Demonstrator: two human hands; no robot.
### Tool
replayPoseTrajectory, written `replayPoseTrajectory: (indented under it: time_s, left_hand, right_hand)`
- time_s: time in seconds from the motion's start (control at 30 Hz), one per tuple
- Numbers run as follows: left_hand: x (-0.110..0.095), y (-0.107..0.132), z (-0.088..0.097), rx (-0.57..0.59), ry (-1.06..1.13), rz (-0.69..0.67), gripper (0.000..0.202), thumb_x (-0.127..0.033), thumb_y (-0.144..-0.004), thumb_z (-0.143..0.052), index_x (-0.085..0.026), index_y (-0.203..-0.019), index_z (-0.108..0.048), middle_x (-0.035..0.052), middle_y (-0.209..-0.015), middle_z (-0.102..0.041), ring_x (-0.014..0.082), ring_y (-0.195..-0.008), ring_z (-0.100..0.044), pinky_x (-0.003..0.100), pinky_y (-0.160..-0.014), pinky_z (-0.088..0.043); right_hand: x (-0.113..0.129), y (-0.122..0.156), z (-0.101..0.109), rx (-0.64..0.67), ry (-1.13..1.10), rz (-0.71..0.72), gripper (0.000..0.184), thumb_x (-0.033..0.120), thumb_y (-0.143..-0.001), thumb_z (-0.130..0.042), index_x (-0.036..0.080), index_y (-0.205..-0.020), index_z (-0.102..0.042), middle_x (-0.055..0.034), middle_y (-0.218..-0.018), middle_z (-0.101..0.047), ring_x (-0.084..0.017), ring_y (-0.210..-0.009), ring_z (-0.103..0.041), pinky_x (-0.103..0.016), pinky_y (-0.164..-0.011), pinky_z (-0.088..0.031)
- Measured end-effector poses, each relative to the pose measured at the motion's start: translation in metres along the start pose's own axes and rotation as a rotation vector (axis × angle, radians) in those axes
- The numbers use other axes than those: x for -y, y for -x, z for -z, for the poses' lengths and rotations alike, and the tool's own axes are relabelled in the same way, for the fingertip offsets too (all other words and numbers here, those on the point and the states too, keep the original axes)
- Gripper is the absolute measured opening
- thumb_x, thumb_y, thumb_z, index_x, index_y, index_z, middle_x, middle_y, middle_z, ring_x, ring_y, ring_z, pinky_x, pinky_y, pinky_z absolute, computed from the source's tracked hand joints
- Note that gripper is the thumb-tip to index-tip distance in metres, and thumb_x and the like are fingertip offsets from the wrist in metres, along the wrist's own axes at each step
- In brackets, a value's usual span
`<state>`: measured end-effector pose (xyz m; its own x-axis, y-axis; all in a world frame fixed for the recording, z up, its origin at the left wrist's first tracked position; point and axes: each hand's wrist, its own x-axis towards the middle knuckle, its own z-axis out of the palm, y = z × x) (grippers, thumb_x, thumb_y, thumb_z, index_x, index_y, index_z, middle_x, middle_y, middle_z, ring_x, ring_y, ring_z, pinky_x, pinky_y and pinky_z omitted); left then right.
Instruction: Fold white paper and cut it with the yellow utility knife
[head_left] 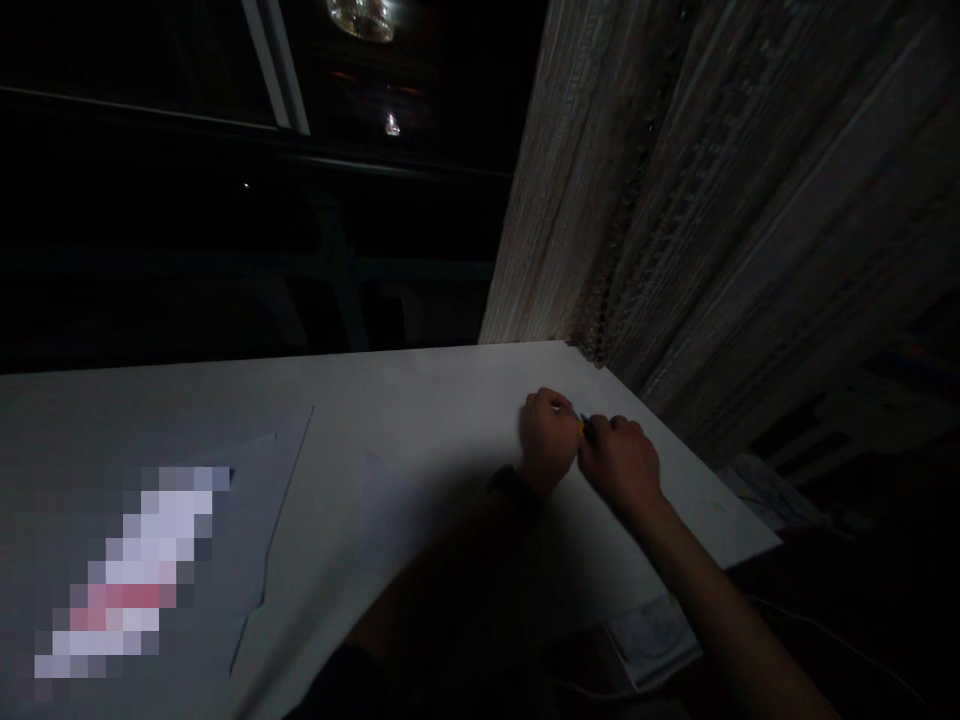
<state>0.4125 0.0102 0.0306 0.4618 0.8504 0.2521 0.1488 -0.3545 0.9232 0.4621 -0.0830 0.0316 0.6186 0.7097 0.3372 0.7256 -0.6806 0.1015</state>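
My left hand (547, 435) and my right hand (621, 458) are together near the far right corner of a white table (450, 400). Both are closed round a small slim object (585, 427) with a yellow and dark part, held between them just above the tabletop. It is too small and dark to name. A dark band sits on my left wrist. The scene is dimly lit.
White paper sheets (277, 500) lie on the table's left part, one with a pixelated patch. A pale curtain (675, 200) hangs at the right behind the table. A dark window (225, 150) is at the back. Papers and a cable (660, 630) lie below the table's right edge.
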Motion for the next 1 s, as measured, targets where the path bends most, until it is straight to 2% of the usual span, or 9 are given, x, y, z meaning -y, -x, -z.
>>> replayPoseTrajectory:
  time_s: [0.1,0.2,0.27,0.37,0.47,0.57,0.67,0.83,1.0]
  left_hand:
    - [-0.023,-0.001,0.03,-0.004,0.005,-0.148,0.022,-0.001,-0.071,-0.041,-0.021,-0.075,-0.049,0.0018,-0.09,-0.058,0.0138,-0.084,-0.055,0.027,-0.081,-0.045]
    - [-0.026,-0.003,0.084,0.074,-0.174,-0.345,0.019,-0.004,-0.074,-0.043,-0.02,-0.079,-0.052,0.0025,-0.091,-0.058,0.0146,-0.086,-0.055,0.027,-0.081,-0.044]
    - [-0.014,-0.001,0.128,0.137,-0.417,-0.406,0.019,-0.007,-0.077,-0.044,-0.02,-0.085,-0.055,0.0044,-0.097,-0.058,0.0173,-0.092,-0.054,0.03,-0.085,-0.043]
    - [0.019,0.012,0.189,0.145,-0.803,-0.412,0.019,-0.012,-0.08,-0.048,-0.018,-0.094,-0.059,0.01,-0.106,-0.058,0.0244,-0.107,-0.05,0.039,-0.095,-0.036]
    - [0.055,0.028,0.226,0.179,-0.913,-0.462,0.028,-0.02,-0.088,-0.042,-0.019,-0.113,-0.056,0.0106,-0.123,-0.055,0.0254,-0.122,-0.041,0.042,-0.101,-0.032]
    - [0.083,0.039,0.235,0.191,-0.914,-0.441,0.036,-0.029,-0.093,-0.035,-0.019,-0.125,-0.05,0.0087,-0.135,-0.048,0.025,-0.13,-0.034,0.042,-0.106,-0.026]
    - [0.096,0.043,0.234,0.228,-0.89,-0.383,0.039,-0.034,-0.094,-0.032,-0.021,-0.127,-0.05,0.0076,-0.139,-0.045,0.025,-0.132,-0.033,0.044,-0.107,-0.024]
    - [0.09,0.044,0.238,0.239,-0.803,-0.392,0.034,-0.038,-0.093,-0.038,-0.022,-0.115,-0.058,0.0069,-0.128,-0.055,0.0233,-0.129,-0.037,0.045,-0.106,-0.025]
    - [0.081,0.041,0.25,0.248,-0.66,-0.381,0.02,-0.038,-0.085,-0.054,-0.02,-0.084,-0.065,0.0065,-0.098,-0.066,0.0225,-0.11,-0.051,0.036,-0.096,-0.035]
  right_hand:
    - [0.006,0.004,0.009,-0.018,-0.111,0.04,0.033,0.036,-0.088,-0.045,0.012,-0.106,-0.058,-0.0163,-0.095,-0.061,-0.027,-0.089,-0.055,-0.034,-0.071,-0.04]
    - [0.034,0.015,0.022,0.074,-0.33,0.218,0.029,0.035,-0.089,-0.045,0.015,-0.106,-0.058,-0.0123,-0.098,-0.062,-0.022,-0.085,-0.058,-0.031,-0.074,-0.04]
    - [0.064,0.028,0.031,0.211,-0.396,0.396,0.025,0.033,-0.09,-0.044,0.018,-0.103,-0.059,-0.01,-0.096,-0.063,-0.02,-0.084,-0.059,-0.029,-0.072,-0.041]
    - [0.113,0.05,0.044,0.367,-0.297,0.551,0.031,0.041,-0.088,-0.048,0.016,-0.102,-0.059,-0.0139,-0.098,-0.061,-0.024,-0.086,-0.059,-0.029,-0.067,-0.042]
    - [0.146,0.059,0.05,0.377,-0.209,0.592,0.046,0.055,-0.084,-0.047,0.013,-0.099,-0.059,-0.0192,-0.101,-0.059,-0.029,-0.091,-0.059,-0.03,-0.064,-0.044]
    - [0.156,0.055,0.048,0.428,-0.201,0.58,0.055,0.061,-0.079,-0.051,0.011,-0.102,-0.057,-0.0205,-0.101,-0.059,-0.029,-0.086,-0.062,-0.033,-0.064,-0.044]
    - [0.153,0.045,0.041,0.454,-0.286,0.56,0.052,0.056,-0.074,-0.062,0.013,-0.103,-0.056,-0.0163,-0.096,-0.064,-0.028,-0.086,-0.063,-0.033,-0.068,-0.044]
    - [0.143,0.025,0.025,0.576,-0.638,0.454,0.033,0.036,-0.062,-0.076,0.017,-0.085,-0.062,-0.0027,-0.076,-0.065,-0.016,-0.07,-0.059,-0.025,-0.06,-0.04]
    - [0.133,0.007,0.024,0.82,-1.094,0.337,0.035,0.038,-0.05,-0.079,0.013,-0.068,-0.061,0.0032,-0.057,-0.057,-0.009,-0.051,-0.047,-0.023,-0.05,-0.032]
